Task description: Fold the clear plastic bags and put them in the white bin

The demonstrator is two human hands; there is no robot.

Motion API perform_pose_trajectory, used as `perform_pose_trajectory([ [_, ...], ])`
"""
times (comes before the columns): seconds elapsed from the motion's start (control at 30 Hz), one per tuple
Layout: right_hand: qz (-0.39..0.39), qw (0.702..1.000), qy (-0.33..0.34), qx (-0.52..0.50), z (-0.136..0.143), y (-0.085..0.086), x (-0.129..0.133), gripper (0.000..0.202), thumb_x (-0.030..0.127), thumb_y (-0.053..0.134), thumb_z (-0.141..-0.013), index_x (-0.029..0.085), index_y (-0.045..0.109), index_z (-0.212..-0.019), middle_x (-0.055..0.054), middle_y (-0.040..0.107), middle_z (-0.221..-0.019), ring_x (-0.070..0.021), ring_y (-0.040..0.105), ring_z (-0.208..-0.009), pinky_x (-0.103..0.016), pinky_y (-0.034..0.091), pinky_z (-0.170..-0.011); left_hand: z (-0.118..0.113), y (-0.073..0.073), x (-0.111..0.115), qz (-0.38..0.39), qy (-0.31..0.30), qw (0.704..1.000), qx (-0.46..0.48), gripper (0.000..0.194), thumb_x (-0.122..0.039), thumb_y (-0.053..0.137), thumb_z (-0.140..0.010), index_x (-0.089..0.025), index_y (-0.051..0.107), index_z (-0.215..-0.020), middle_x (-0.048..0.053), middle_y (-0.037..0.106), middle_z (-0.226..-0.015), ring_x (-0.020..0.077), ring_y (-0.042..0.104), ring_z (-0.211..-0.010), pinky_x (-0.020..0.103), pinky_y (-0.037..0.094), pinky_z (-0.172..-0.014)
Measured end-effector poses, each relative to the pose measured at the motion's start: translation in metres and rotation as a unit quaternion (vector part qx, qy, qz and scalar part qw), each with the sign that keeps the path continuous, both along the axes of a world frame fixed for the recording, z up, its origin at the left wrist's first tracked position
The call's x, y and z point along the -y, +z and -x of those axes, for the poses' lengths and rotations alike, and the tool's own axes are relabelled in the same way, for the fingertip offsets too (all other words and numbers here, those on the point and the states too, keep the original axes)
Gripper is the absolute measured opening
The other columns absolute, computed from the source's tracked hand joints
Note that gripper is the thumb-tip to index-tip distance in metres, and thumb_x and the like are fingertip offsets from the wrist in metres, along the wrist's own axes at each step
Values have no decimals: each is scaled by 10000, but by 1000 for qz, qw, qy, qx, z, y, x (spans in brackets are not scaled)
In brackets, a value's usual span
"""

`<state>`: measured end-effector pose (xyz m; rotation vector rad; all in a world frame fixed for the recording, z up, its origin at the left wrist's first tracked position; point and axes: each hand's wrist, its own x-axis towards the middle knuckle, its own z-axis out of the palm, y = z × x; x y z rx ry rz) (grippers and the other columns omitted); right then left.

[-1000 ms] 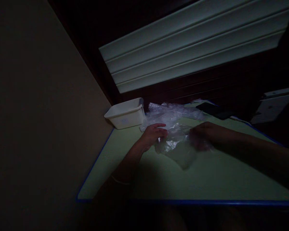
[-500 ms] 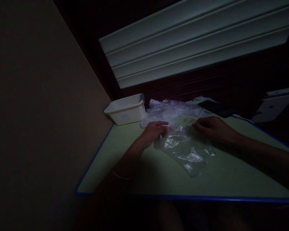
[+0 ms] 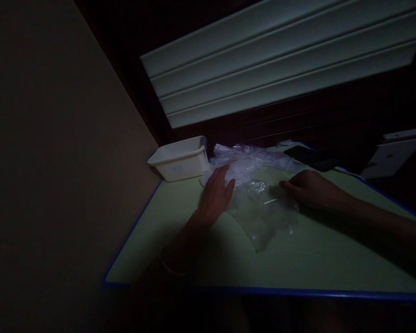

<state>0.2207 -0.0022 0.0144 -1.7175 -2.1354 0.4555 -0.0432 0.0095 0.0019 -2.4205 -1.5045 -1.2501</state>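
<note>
A clear plastic bag (image 3: 263,215) lies crinkled over the pale green table (image 3: 194,249). At its upper right corner my right hand (image 3: 307,187) has thumb and fingers pinched on the plastic. My left hand (image 3: 215,193) is beside the bag's left edge, fingers apart, with nothing visible in it. Just beyond both hands spreads a pile of thin clear plastic bags (image 3: 246,162). The picture is dim, so fine details of the plastic are hard to make out.
A white plastic bin (image 3: 182,166) stands at the back left by the wall. A dark flat object (image 3: 310,156) lies at the back right, with a pale cable (image 3: 348,172) near it. White boxes (image 3: 393,155) stand beyond the table's right edge.
My left hand has let go of the bag, opened and turned upward. The bag's lower end has shifted a little left; my right hand still pinches it.
</note>
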Motion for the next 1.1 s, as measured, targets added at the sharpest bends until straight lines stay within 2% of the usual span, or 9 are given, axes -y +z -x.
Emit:
perform_pose_trajectory([
  [0.1, 5, 1000, -5, 14, 4, 0, 2, 510, 465, 412, -883, 193, 544, -473, -69, 599, -518, -185, 581, -515, -305, 349, -527, -8, 10, 13, -105, -4, 994, 6, 248, -215, 540, -909, -156, 571, -1148, 104, 621, -1129, 213, 563, -1089, 408, 455, -983],
  [0.2, 6, 999, -16, 38, 7, -1, 5, 512, 465, 381, -891, 191, 565, -500, -94, 632, -564, -197, 594, -538, -311, 347, -530, -25, 13, 34, -107, -109, 988, -18, 183, -289, 508, -939, -153, 617, -993, 71, 650, -939, 174, 597, -930, 333, 503, -866],
  [0.33, 10, 998, -33, 56, 9, -1, 6, 520, 477, 359, -892, 187, 575, -518, -115, 656, -611, -211, 615, -581, -311, 351, -540, -47, 6, 60, -28, -218, 969, -114, 457, -552, 547, -876, -143, 632, -1061, 93, 667, -1003, 207, 607, -966, 339, 510, -875],
  [0.5, 21, 998, -37, 52, 7, -1, 4, 547, 499, 357, -896, 189, 581, -504, -120, 651, -596, -220, 620, -587, -317, 362, -556, -50, -1, 72, 12, -226, 953, -200, 725, -699, 557, -785, -128, 558, -1231, 114, 629, -1212, 245, 573, -1123, 362, 455, -999],
  [0.6, 15, 999, -25, 41, 6, -2, 5, 573, 530, 361, -896, 191, 589, -495, -119, 642, -576, -229, 614, -577, -327, 367, -560, -48, 1, 76, 0, -235, 940, -246, 701, -654, 501, -847, -111, 513, -1290, 124, 597, -1284, 260, 540, -1185, 377, 426, -1027],
  [0.67, 9, 999, -17, 41, 5, -2, 5, 574, 536, 369, -897, 194, 587, -491, -114, 637, -568, -229, 613, -574, -328, 367, -561, -48, 2, 78, -8, -235, 933, -273, 597, -545, 473, -903, -95, 502, -1295, 130, 597, -1287, 262, 541, -1184, 383, 432, -1008],
  [0.87, 21, 998, -22, 48, 5, 0, 5, 566, 530, 373, -898, 197, 580, -490, -99, 630, -557, -215, 602, -550, -323, 358, -543, -52, 4, 81, 4, -209, 920, -331, 353, -260, 449, -902, -89, 556, -1192, 126, 654, -1160, 237, 612, -1048, 370, 480, -909],
  [1.0, -1, 997, -12, 78, 0, -1, 2, 497, 490, 376, -898, 193, 591, -563, -105, 653, -627, -222, 608, -582, -330, 366, -546, -52, 5, 80, 12, -227, 917, -327, 346, -230, 464, -879, -98, 576, -1178, 119, 659, -1148, 229, 613, -1056, 359, 486, -904],
  [1.1, -39, 992, -23, 116, -6, -5, -1, 384, 486, 418, -889, 176, 627, -805, -121, 681, -753, -239, 622, -642, -327, 366, -546, -52, 5, 82, 18, -242, 919, -311, 324, -307, 468, -906, -119, 615, -1126, 119, 677, -1096, 233, 619, -1044, 367, 487, -895],
])
